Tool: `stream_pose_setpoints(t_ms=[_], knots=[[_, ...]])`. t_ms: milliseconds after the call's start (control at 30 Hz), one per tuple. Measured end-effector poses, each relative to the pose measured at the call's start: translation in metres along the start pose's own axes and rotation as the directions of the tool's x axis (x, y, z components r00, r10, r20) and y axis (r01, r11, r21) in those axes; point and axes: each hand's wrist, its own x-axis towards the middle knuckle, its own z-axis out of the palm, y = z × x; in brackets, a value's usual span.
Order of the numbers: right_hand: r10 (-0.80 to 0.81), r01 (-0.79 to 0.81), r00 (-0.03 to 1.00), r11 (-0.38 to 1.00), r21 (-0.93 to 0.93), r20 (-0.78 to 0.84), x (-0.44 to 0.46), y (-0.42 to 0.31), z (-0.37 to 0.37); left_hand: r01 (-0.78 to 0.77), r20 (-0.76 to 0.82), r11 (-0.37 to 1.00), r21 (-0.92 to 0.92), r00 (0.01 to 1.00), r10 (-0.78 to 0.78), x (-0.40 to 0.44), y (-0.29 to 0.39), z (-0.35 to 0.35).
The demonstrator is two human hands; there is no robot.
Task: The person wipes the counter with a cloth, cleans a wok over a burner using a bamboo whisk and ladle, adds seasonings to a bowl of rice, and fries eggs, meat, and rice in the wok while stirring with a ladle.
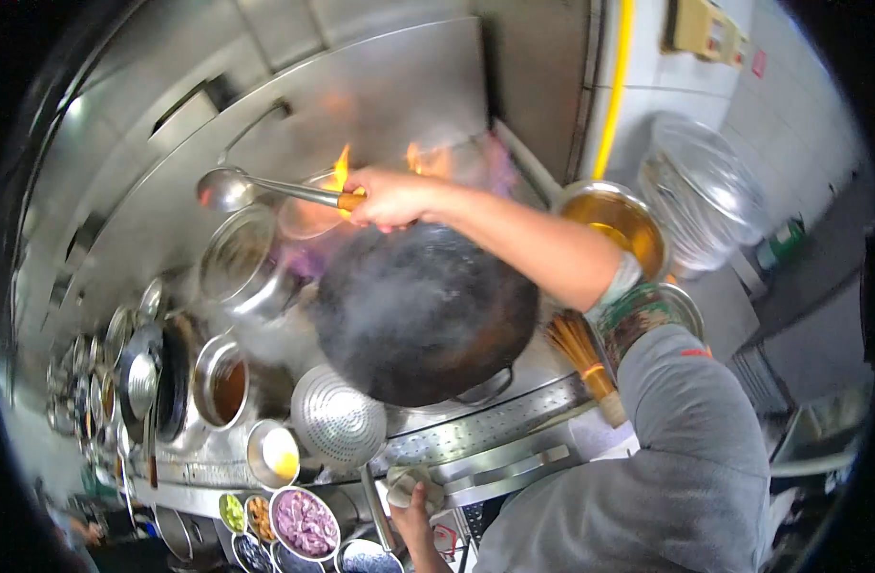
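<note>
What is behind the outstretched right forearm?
The wok, emerging below the forearm, and flames beyond. Part of the wok's far rim, covered by the forearm, cannot be seen.

Shiny steel panels rise behind the far edge of the metal surface, and a white-tiled wall with a yellow pipe flanks its far right corner.

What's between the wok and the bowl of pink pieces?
In the head view, the strainer lies between the wok and the pink pieces, with the stove's edge past it.
</note>
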Motion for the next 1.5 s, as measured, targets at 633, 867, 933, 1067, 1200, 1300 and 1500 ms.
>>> stream_pose_setpoints(t_ms=[633, 867, 933, 1067, 1200, 1300, 1500], knots=[[-0.227, -0.321, 0.947, -0.605, 0.729, 0.229, 0.123, 0.009, 0.113, 0.065, -0.1, 0.992, -0.111, 0.992, -0.076, 0.005, -0.023, -0.004], [0.108, -0.05, 0.992, -0.137, 0.989, 0.066, 0.066, 0.08, -0.038, 0.03, -0.091, 0.993, -0.114, 0.995, -0.041, 0.007, -0.019, 0.0], [0.372, -0.032, 0.919, 0.398, 0.917, -0.13, 0.052, 0.106, -0.08, 0.006, -0.08, 0.992, -0.123, 0.997, -0.016, 0.001, -0.007, 0.004], [0.494, -0.489, 0.785, 0.864, 0.115, -0.374, 0.006, 0.169, -0.169, 0.004, -0.112, 0.987, -0.16, 0.993, -0.023, 0.007, -0.022, 0.004], [0.493, -0.649, 0.738, 0.706, -0.284, -0.462, -0.098, 0.147, -0.217, 0.043, -0.063, 0.975, -0.216, 0.996, -0.058, 0.003, -0.017, 0.006], [0.459, -0.625, 0.776, 0.656, -0.424, -0.434, -0.182, 0.123, -0.221, -0.028, -0.073, 0.991, -0.134, 0.997, 0.019, 0.01, -0.03, 0.0], [0.231, -0.383, 0.869, 0.874, -0.298, -0.438, -0.26, 0.058, -0.166, 0.004, -0.081, 1.0, 0.007, 0.997, -0.003, 0.003, -0.014, 0.004]])
